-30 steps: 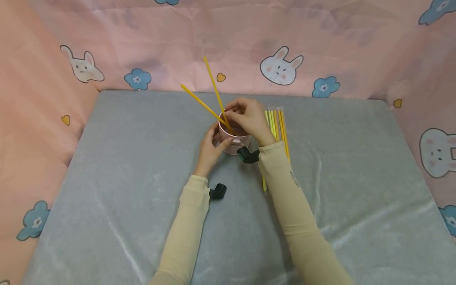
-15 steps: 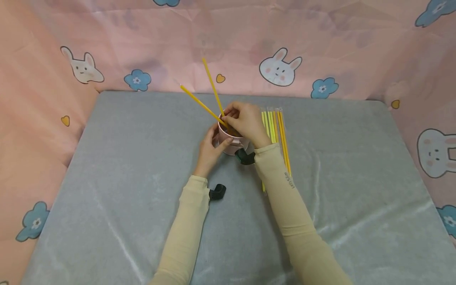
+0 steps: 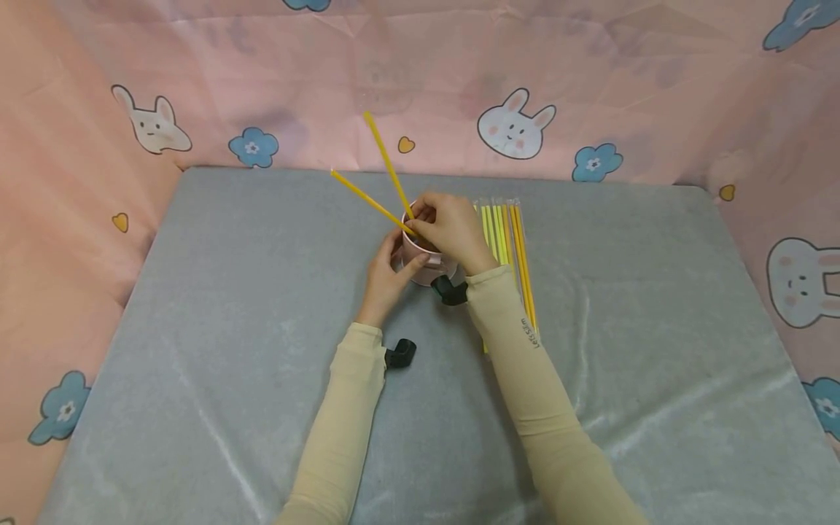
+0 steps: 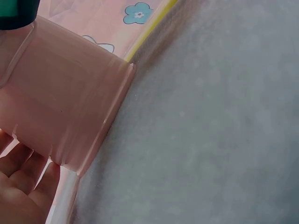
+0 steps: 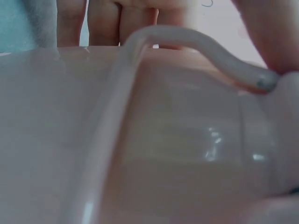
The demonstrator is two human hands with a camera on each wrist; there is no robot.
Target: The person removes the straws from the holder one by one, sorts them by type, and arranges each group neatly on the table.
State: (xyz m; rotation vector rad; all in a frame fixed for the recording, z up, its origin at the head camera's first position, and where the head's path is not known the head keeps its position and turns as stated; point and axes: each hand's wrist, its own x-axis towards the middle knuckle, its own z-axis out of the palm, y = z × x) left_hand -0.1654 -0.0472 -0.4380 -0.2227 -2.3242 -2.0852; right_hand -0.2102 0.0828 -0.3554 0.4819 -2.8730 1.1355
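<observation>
A pinkish translucent mug (image 3: 426,266) stands on the cloth near the middle of the head view, its handle towards the person. My left hand (image 3: 383,281) grips its left side, thumb on the front; the fingers (image 4: 46,179) also show around it in the left wrist view. Two orange-yellow straws, one leaning far left (image 3: 367,195) and one steeper straw (image 3: 387,157), stick out of the mug. Over the mouth, my right hand (image 3: 453,226) pinches at the straws; its fingers hide their lower parts. The mug handle (image 5: 112,112) fills the right wrist view.
Several yellow-green and orange straws in clear wrappers (image 3: 518,240) lie side by side right of the mug, partly under my right forearm. A grey cloth (image 3: 656,292) covers the table, and a pink printed curtain (image 3: 446,73) rises behind it.
My right hand has moved slightly left and down at the mug's mouth. Both straw tops have sunk a little, the steeper one tilting left. The left hand and mug have stayed put.
</observation>
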